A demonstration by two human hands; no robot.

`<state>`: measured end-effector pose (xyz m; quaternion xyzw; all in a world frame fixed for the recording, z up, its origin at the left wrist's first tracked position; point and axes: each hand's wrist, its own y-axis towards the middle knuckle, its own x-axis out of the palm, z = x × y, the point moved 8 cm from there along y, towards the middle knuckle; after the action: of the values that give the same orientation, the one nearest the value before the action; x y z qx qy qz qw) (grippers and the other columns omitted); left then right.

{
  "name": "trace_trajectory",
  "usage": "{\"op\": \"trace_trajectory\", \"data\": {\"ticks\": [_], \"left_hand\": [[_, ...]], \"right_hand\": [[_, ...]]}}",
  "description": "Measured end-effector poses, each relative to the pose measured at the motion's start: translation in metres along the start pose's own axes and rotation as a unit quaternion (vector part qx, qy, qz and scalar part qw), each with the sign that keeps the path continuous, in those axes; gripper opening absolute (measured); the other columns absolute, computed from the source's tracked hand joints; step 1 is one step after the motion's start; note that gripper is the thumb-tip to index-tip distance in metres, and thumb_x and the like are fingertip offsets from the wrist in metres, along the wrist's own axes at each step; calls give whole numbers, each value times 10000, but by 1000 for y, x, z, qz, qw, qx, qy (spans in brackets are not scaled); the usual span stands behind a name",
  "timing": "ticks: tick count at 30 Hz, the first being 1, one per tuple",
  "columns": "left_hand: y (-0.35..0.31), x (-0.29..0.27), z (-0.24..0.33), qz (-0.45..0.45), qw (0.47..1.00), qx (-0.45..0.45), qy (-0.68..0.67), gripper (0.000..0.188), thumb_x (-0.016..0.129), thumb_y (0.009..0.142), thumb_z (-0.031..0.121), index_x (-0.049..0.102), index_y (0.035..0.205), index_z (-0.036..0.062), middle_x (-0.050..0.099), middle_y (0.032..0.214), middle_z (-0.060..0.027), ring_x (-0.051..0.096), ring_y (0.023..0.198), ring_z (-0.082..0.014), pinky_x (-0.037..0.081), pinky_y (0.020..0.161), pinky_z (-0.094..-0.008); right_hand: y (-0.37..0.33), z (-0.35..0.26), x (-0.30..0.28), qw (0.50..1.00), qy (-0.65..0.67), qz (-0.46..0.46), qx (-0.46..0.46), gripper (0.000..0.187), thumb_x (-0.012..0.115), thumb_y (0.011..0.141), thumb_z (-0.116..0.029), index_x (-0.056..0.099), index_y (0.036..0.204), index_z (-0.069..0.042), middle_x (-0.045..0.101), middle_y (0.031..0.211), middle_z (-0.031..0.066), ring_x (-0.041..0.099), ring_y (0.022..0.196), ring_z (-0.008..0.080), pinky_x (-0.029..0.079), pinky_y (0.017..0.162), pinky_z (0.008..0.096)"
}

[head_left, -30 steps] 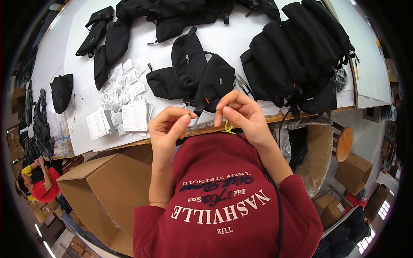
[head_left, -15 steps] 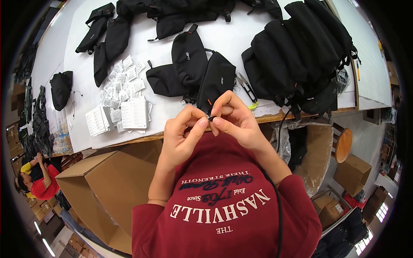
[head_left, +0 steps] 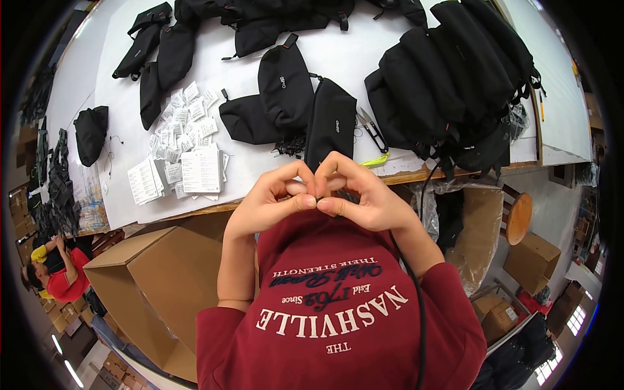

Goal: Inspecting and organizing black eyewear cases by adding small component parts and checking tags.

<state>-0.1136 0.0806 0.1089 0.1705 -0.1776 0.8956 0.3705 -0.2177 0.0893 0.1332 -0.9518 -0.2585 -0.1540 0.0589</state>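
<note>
My left hand (head_left: 276, 200) and my right hand (head_left: 364, 198) meet in front of my chest, just off the table's near edge. Both are closed, thumbs and fingertips pinched together on a tiny dark thing too small to name. Just beyond them a black zip pouch (head_left: 333, 123) lies on the white table, its near end partly hidden by my fingers. Two more black pouches, a middle one (head_left: 283, 81) and a left one (head_left: 248, 120), lie against it. A small tangle of black cords (head_left: 290, 145) sits between them. Black-handled thread snips (head_left: 372, 131) rest to the right.
A heap of white labels (head_left: 185, 127) and stacked printed cards (head_left: 203, 174) lie left of the pouches. Piled black bags (head_left: 448, 84) fill the right. Below the edge stand a cardboard box (head_left: 156, 279) and a round stool (head_left: 519, 220). Another person (head_left: 65, 276) works far left.
Both hands have drawn back from the pouch toward my chest, their fingertips closer together. The pouch's near end has slipped out from the pinch and lies flatter on the table.
</note>
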Motion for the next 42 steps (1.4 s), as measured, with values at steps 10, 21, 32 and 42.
{"op": "trace_trajectory", "data": {"ticks": [10,21,32,42], "left_hand": [[11,61,2,-34,915,89,391,88,690,825,129,646,849,56,605,669,-69,584,587,-204,448,547,-299],[21,21,45,132,770,238,577,281,700,741,107,628,1013,100,580,1111,-33,509,1060,-255,363,932,-386],[2,29,46,98,670,327,659,289,716,598,116,672,884,122,624,895,46,542,860,-152,354,798,-307],[-19,9,72,185,695,347,602,357,716,498,-24,688,844,55,627,828,-30,578,750,-203,427,686,-320]], "right_hand": [[14,26,-68,846,-473,205,133,330,682,825,-310,497,835,-37,506,584,40,461,491,144,377,491,287],[-20,-35,-60,825,-522,211,43,117,602,810,-140,540,807,-40,574,652,109,581,578,290,440,543,381],[-18,-48,-30,892,-435,120,-28,101,649,781,-76,578,795,-5,566,606,96,567,520,190,443,508,291],[-7,-10,-68,991,-8,131,-33,434,567,905,-400,546,1151,-42,604,968,41,551,967,142,413,882,292]]}}
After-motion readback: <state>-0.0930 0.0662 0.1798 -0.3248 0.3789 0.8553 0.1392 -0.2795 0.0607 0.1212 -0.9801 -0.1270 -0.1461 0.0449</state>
